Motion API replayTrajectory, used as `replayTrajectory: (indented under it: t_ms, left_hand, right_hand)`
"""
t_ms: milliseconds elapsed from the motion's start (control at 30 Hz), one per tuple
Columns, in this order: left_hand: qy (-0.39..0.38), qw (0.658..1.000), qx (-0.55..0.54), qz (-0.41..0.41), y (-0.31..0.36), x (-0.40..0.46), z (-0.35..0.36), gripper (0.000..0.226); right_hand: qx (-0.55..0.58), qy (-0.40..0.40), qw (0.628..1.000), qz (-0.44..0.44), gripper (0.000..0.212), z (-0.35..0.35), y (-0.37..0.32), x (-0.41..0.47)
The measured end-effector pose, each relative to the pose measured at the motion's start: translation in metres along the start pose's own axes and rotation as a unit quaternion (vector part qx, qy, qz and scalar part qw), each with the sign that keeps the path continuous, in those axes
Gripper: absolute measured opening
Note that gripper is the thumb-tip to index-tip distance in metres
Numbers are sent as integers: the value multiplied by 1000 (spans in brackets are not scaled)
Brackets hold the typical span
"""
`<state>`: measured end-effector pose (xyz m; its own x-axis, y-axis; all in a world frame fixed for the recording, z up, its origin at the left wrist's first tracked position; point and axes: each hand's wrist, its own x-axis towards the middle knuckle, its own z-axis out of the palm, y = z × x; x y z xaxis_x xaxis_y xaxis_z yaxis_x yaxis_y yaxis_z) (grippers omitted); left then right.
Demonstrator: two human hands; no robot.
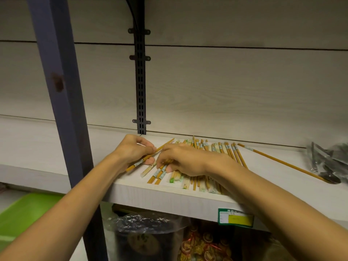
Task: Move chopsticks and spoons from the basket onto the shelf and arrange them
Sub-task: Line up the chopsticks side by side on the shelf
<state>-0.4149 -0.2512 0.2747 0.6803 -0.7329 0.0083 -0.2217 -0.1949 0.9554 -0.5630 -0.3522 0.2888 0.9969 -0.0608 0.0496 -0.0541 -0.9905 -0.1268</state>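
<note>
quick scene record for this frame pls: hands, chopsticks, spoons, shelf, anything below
left hand: grips one chopstick pair, angled, at the row's left end
right hand: fingers curled on the chopstick row
stray pair: apart, right of the row, diagonal
spoons: dark, bagged, far right
shelf: pale wood-look board, green-yellow price tag on its front edge
below: bagged goods
basket: cannot tell

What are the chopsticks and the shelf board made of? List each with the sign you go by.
Chopsticks: probably bamboo or wood, with a matt yellow-brown surface; paper-looking printed bands wrap them.
Shelf board: likely laminated board, pale with a faint printed grain and a uniform front edge; its core is not visible.
</note>
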Motion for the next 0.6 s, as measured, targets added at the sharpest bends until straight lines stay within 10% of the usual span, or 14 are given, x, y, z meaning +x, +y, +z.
replayTrajectory:
  t_ms: [600]
  left_hand:
    - [-5, 1000, -22, 6, -2, 2, 1, 5]
  right_hand:
    - [15, 24, 999, -30, 22, 5, 7, 4]
